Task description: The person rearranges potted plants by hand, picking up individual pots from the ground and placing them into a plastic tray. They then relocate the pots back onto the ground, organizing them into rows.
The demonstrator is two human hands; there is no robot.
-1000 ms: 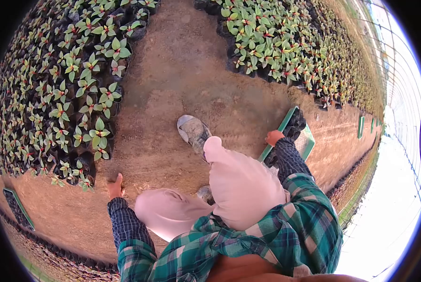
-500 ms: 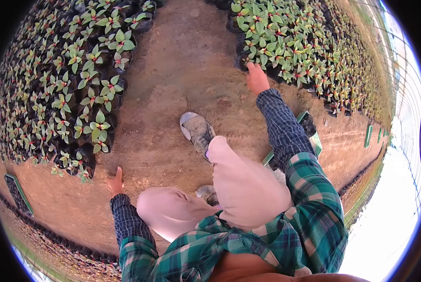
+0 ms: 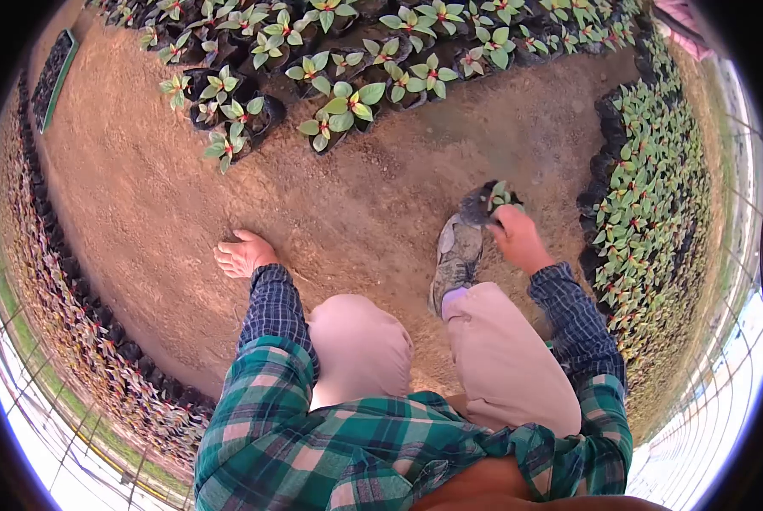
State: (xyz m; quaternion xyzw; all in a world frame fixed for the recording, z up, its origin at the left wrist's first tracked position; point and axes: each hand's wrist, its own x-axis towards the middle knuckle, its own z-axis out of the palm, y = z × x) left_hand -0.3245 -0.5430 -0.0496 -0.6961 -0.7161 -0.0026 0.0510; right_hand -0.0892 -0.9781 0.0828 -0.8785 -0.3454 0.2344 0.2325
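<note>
My right hand (image 3: 522, 238) grips a small potted seedling (image 3: 485, 203), a green-leaved plant in a black plastic grow bag, held over the dirt path just beyond the toe of my shoe (image 3: 458, 255). The bag is tilted, and its far side shows past my fingers. On the other side, my left hand (image 3: 245, 254) is held out over the bare soil with its fingers spread, and nothing is in it. The closest plants to that hand are the bagged seedlings (image 3: 225, 145) at the corner of the far bed.
A bed of bagged seedlings (image 3: 432, 78) runs across the top, another bed (image 3: 645, 196) stands along the right. A green-edged tray (image 3: 53, 81) lies on the path at upper left. Another row of plants (image 3: 83, 315) lines the left. Pink cloth (image 3: 684, 25) shows at top right.
The view has turned left. My right hand has come away from the right-hand bed and now holds a bagged seedling. My left hand has opened out, fingers spread.
</note>
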